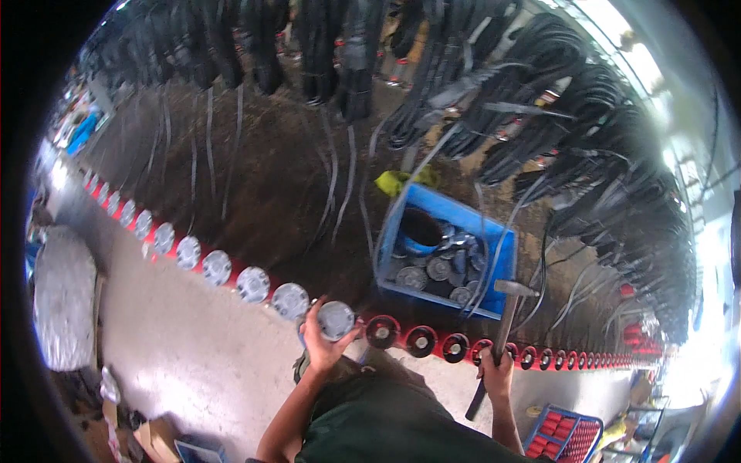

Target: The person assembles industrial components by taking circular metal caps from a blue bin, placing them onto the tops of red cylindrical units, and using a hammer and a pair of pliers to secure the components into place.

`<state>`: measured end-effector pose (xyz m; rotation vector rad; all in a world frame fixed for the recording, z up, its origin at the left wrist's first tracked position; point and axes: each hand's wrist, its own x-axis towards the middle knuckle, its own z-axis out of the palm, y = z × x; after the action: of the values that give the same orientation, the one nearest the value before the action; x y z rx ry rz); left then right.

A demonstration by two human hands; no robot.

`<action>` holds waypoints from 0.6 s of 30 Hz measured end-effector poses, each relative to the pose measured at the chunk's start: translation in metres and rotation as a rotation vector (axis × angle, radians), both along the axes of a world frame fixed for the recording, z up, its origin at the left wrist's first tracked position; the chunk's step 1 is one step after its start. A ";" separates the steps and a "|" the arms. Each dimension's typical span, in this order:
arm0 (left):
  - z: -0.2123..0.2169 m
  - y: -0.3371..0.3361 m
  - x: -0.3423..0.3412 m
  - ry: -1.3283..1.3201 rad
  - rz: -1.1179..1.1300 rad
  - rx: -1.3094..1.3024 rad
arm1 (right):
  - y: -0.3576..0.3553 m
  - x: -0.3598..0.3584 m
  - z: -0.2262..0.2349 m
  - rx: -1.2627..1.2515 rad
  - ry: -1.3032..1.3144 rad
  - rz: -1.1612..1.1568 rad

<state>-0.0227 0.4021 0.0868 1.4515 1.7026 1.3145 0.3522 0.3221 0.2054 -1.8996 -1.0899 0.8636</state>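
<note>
My left hand (pixel 326 345) is closed around a round silver metal cap (pixel 336 320) in the long row along the bench's near edge. To its left, several red cylinders carry similar silver caps (pixel 252 285). On the right, the row goes on with red cylinders (pixel 421 341) whose dark round ends show a pale centre. My right hand (pixel 496 370) grips a hammer (pixel 505 324) by its dark handle, head upward, in front of that row. Behind, a blue crate (pixel 505 262) holds several loose silver discs and a dark round container.
Bundles of black cable (pixel 532 62) hang along the back, their grey ends trailing over the dark bench top (pixel 270 177). A yellow cloth (pixel 394 182) lies behind the crate. At lower right, a blue crate (pixel 549 407) holds red cylinders; a wrapped bundle (pixel 63 297) stands left.
</note>
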 end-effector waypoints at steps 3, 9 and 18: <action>-0.003 0.000 -0.001 -0.032 -0.016 0.018 | 0.013 -0.020 0.009 -0.112 0.175 0.129; -0.011 0.002 -0.005 -0.023 -0.027 0.044 | 0.013 -0.089 0.006 -0.109 0.027 0.389; -0.013 0.002 -0.004 -0.036 -0.029 0.125 | 0.074 -0.169 0.005 0.108 -0.401 0.906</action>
<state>-0.0266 0.4046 0.0738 1.5070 1.5949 1.4450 0.1827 0.3962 0.2100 -1.4804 -2.2760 0.8607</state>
